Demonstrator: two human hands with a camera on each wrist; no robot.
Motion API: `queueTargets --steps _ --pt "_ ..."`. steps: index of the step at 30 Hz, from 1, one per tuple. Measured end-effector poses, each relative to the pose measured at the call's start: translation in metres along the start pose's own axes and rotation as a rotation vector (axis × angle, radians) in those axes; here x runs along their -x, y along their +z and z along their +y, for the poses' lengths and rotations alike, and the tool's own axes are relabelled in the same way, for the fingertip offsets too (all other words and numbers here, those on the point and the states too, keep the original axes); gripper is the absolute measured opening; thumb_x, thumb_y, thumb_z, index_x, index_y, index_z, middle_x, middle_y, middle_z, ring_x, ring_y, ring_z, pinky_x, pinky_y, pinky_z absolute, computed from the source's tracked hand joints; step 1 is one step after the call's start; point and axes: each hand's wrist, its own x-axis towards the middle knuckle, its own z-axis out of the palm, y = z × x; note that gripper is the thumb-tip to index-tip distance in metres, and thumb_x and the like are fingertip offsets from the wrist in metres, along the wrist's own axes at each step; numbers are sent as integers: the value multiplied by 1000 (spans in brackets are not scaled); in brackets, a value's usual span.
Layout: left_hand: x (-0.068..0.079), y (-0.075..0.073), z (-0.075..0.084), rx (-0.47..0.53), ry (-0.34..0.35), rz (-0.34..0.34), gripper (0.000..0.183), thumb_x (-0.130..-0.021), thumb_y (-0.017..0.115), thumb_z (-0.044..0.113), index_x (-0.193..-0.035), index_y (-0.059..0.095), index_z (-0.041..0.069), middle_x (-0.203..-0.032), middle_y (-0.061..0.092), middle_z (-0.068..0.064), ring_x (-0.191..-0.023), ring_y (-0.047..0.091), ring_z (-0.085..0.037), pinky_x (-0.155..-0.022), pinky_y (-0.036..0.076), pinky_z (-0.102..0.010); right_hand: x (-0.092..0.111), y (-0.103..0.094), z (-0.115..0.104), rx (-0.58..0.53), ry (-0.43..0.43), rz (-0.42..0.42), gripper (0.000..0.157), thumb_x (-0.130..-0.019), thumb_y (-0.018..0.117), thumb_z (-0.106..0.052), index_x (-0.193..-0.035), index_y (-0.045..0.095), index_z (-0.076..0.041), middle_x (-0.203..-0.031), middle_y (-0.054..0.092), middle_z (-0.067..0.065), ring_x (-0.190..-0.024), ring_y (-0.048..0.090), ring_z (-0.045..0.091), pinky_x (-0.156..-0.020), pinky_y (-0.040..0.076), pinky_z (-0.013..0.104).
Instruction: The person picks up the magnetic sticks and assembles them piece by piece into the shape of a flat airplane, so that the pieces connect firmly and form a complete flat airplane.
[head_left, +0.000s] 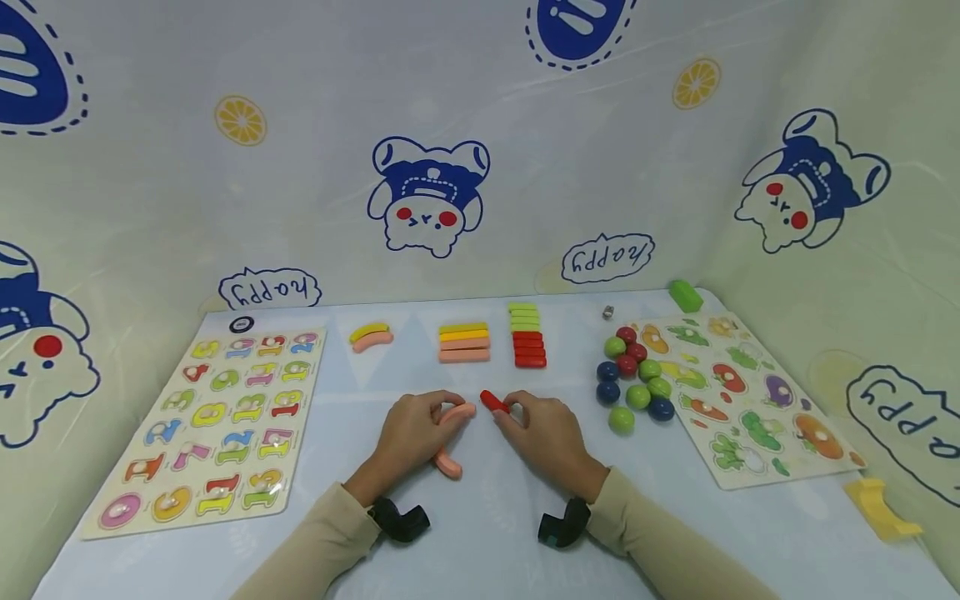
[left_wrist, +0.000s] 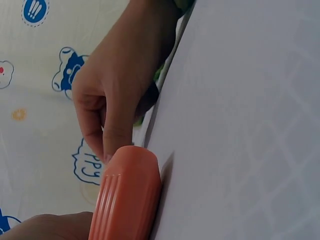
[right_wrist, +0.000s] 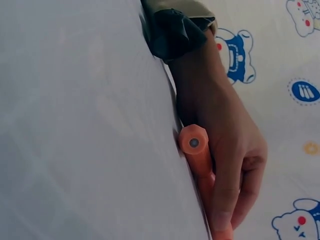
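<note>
My left hand [head_left: 411,433] pinches a curved salmon-pink magnetic stick [head_left: 459,411] between thumb and fingertips, low over the table. A second curved pink stick [head_left: 448,465] lies on the table below that hand; a round magnet shows in a pink stick end [right_wrist: 194,142] in the right wrist view. A short red stick [head_left: 491,401] is pinched between the thumb and index finger of my right hand [head_left: 550,435], its free end toward the left hand. The left wrist view shows a pink stick [left_wrist: 127,195] up close, overlapping the right fingertips.
Number puzzle board [head_left: 217,417] at left, vegetable puzzle board [head_left: 738,392] at right. Several coloured balls [head_left: 637,397] sit beside the latter. Farther back are stacked pink and yellow sticks [head_left: 463,342], red sticks [head_left: 529,350], green sticks [head_left: 524,317], curved sticks [head_left: 371,340] and a green block [head_left: 685,296].
</note>
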Motion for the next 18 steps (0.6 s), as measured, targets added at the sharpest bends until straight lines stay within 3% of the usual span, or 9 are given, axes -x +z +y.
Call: queueTargets --steps 5,7,11,15,18 --pt "1 -2 2 4 8 -9 26 -80 70 45 -95 73 24 -43 36 12 -38 35 -6 -38 24 -24 1 4 1 -69 -219 -52 18 -88 64 -35 -100 69 -22 -50 36 -16 -45 37 0 -43 29 20" --pt "1 -2 3 4 8 -16 26 -80 70 45 -95 73 25 -44 36 12 -39 35 -6 -39 24 -24 1 5 1 -86 -270 -46 14 -88 64 -30 -98 69 -22 -51 36 -16 -45 36 0 -43 28 19" --pt "1 -3 4 -9 13 -20 27 -80 70 47 -95 73 26 -44 36 12 -40 35 -5 -39 23 -24 1 3 3 -89 -229 -20 22 -86 67 -29 -107 66 -24 -51 35 -15 -44 34 1 -42 26 20" --pt "2 -3 5 -9 33 -10 27 -80 70 46 -95 74 24 -44 35 13 -40 34 -4 -40 23 -23 0 1 2 -35 -200 -86 39 -88 65 -31 -126 59 -28 -50 34 -15 -44 34 1 -43 26 20" --pt "2 -2 5 -5 47 -4 27 -80 71 45 -95 74 23 -44 34 14 -39 34 -4 -39 23 -23 -1 -1 1 -12 -201 -124 38 -89 64 -30 -126 59 -28 -50 35 -13 -44 35 2 -43 26 20"
